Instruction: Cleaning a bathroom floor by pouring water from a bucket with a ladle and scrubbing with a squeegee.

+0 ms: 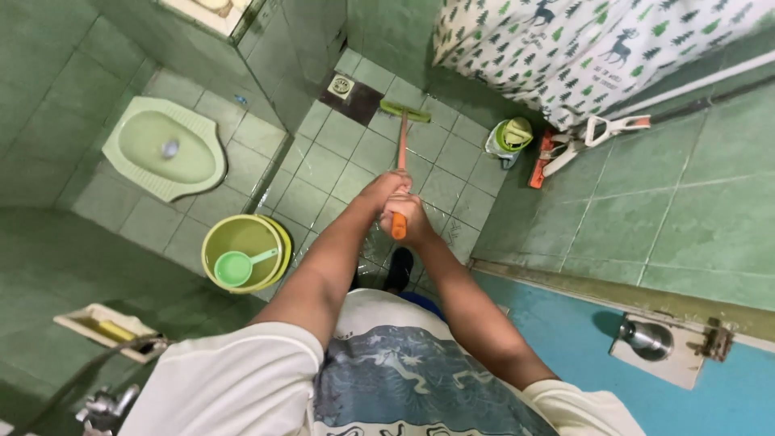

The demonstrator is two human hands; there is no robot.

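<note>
Both hands, left hand (386, 192) and right hand (409, 220), fingers closed around orange handle (401, 145). Green squeegee head (405, 111) on tiled floor (323, 165), beside drain (341, 85). Bucket (242, 250) near left; wall right.

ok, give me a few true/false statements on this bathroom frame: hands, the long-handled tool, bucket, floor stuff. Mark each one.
1. Both hands grip the orange handle of the floor squeegee. True: the left hand and the right hand are stacked on it.
2. The squeegee's green head rests inside the squat toilet. False: it lies on the tiled floor near the floor drain.
3. A green dipper sits in the yellow-green bucket. True.
4. The bucket is on the person's right. False: it is on their left, below the squat toilet in the view.
5. The patterned curtain hangs at upper right. True.
</note>
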